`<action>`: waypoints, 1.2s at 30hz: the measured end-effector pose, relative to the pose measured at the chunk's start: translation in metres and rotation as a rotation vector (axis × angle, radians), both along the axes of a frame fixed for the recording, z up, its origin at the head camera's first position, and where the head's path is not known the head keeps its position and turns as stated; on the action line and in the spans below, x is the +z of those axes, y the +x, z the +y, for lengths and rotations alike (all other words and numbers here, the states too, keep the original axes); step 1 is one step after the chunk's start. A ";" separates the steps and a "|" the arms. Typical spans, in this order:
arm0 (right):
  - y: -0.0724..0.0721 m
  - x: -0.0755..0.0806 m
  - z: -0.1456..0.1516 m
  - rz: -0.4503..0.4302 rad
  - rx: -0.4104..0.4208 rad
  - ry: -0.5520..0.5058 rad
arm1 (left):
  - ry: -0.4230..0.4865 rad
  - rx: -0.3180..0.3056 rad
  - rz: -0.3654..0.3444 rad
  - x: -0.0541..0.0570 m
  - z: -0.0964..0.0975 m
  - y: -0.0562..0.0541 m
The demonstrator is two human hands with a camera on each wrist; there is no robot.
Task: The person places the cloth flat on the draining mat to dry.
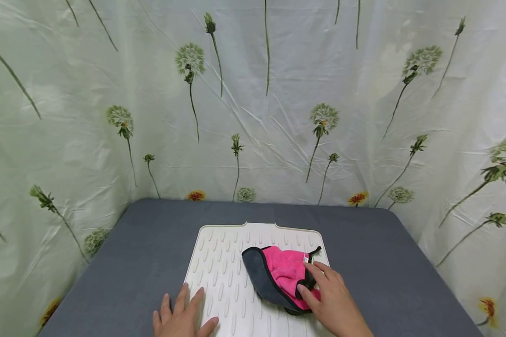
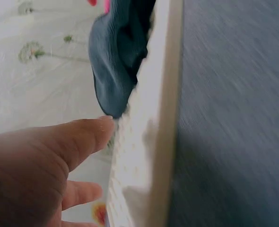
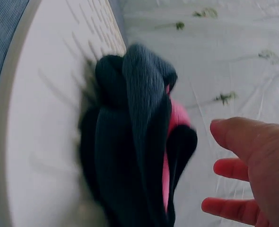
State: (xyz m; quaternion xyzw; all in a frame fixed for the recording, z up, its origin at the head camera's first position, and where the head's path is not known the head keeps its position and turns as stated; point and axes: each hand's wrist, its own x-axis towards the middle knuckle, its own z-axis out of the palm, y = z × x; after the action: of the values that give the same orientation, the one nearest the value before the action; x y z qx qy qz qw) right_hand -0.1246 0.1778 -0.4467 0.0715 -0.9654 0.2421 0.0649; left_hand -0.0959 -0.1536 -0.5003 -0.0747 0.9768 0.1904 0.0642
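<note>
A crumpled cloth (image 1: 284, 269), bright pink on one face and dark grey on the other with black edging, lies folded on a white ridged board (image 1: 219, 271). A black loop and a small white tag show at its far right corner. My right hand (image 1: 335, 299) hovers at the cloth's right side, and the right wrist view shows a gap between its loosely bent fingers and the fabric (image 3: 139, 109). Over the board's near left part is my left hand (image 1: 183, 316), fingers spread, holding nothing. Whether it touches the board I cannot tell.
Under the board is a dark grey padded table top (image 1: 152, 243) with rounded far corners. A pale curtain (image 1: 253, 117) printed with dandelions hangs behind it and along both sides. The board has a raised rim, seen close in the left wrist view.
</note>
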 end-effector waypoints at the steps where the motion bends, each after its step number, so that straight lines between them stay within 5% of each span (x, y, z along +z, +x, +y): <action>1: 0.001 -0.003 0.004 0.024 -0.011 0.005 | -0.001 -0.014 0.022 0.004 0.004 -0.001; 9: 0.007 -0.028 0.034 0.233 -0.069 0.069 | 0.082 -0.244 0.246 0.029 0.027 -0.009; 14: 0.010 -0.035 0.047 0.189 -0.101 0.092 | 0.092 -0.366 0.434 0.035 0.042 -0.016; 17: 0.012 -0.036 0.051 0.128 -0.113 0.099 | 0.092 -0.417 0.486 0.040 0.051 -0.023; 21: 0.013 -0.037 0.053 0.027 -0.116 0.117 | 0.092 -0.508 0.492 0.046 0.062 -0.030; 28: 0.011 -0.037 0.050 -0.187 -0.094 0.128 | 0.066 -0.611 0.386 0.049 0.078 -0.031; 31: 0.012 -0.038 0.048 -0.178 -0.086 0.122 | 0.035 -0.625 0.400 0.047 0.081 -0.031; 36: 0.016 -0.042 0.047 0.010 -0.054 0.111 | 0.010 -0.628 0.444 0.045 0.085 -0.033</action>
State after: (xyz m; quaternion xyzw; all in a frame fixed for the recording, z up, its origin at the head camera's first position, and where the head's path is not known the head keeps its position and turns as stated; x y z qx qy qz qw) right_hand -0.1089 0.2247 -0.4890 0.0502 -0.9786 0.1859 0.0719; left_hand -0.1289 -0.0685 -0.4558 0.2717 0.9412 0.1779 -0.0935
